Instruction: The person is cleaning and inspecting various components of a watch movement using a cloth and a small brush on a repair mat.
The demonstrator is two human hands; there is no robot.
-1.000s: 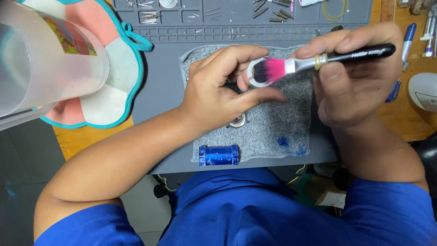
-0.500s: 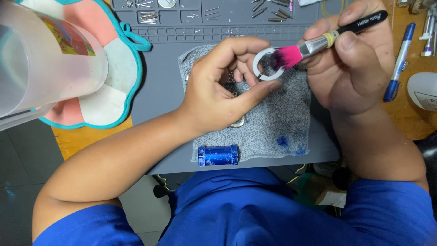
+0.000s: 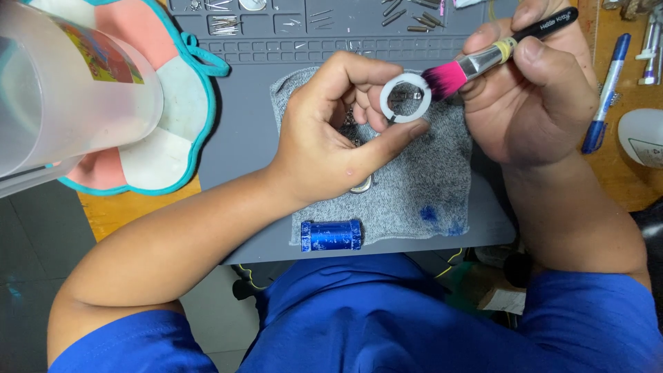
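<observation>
My left hand (image 3: 331, 141) pinches a small white ring (image 3: 405, 97) between thumb and fingers above a grey cloth (image 3: 421, 186). My right hand (image 3: 535, 97) grips a black-handled brush (image 3: 497, 54) whose pink bristles touch the ring's right edge. A small metal part (image 3: 362, 185) lies on the cloth, partly hidden under my left hand. A blue metal cylinder (image 3: 331, 235) lies on its side at the cloth's near edge.
A grey work mat (image 3: 242, 138) carries trays of small metal pins at the back. A clear plastic jug (image 3: 65, 90) stands on a pink, white and teal pad (image 3: 176, 138) at the left. A blue pen (image 3: 606, 90) lies on the wooden bench at the right.
The ring has come clear of the bristles and is held more face-up. The brush has tilted up, its handle pointing further to the back right, with its tip now at the ring's edge.
</observation>
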